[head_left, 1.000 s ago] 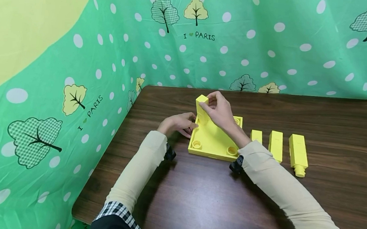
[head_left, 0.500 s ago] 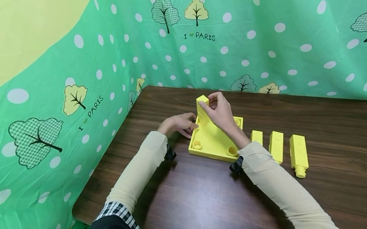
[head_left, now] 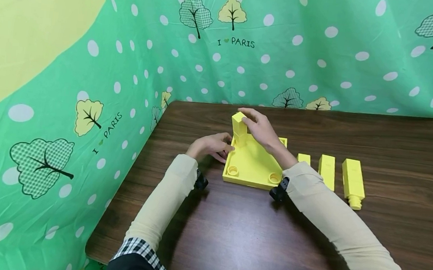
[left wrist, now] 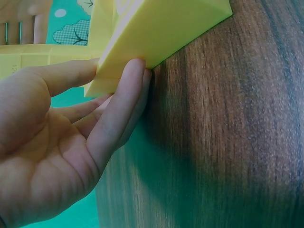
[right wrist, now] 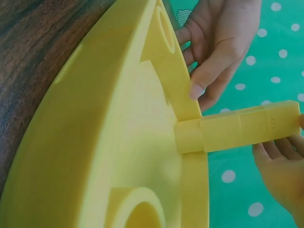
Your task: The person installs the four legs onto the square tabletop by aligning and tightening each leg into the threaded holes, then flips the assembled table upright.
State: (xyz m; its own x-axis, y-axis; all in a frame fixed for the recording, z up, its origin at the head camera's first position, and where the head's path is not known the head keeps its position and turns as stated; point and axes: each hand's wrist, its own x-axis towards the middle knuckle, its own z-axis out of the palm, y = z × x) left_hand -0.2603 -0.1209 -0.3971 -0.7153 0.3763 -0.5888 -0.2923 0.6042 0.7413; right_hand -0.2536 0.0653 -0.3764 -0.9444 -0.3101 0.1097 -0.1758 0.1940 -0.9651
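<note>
A square yellow tabletop point(head_left: 254, 167) with a raised rim lies upside down, round corner sockets facing up. At its far left corner a square yellow leg point(head_left: 238, 125) stands upright, its lower end at the corner socket. My left hand point(head_left: 212, 146) grips the tabletop's left rim, thumb on top and fingers beneath the edge, as the left wrist view shows. Around the leg's upper end are the thumb and fingers of my right hand point(head_left: 262, 130). The right wrist view shows those fingers touching the side of the leg point(right wrist: 247, 126); the thumb is mostly cut off.
Several more yellow legs lie right of the tabletop: a partly covered one point(head_left: 304, 158), a middle one point(head_left: 327, 171) and a right one point(head_left: 352, 180) with a threaded end. The dark wooden table point(head_left: 230, 232) meets a green dotted curtain point(head_left: 310, 53) behind.
My right hand has turned about the leg's top, its fingers shifting left past the leg and its thumb drawing back right. The left hand and tabletop have stayed put.
</note>
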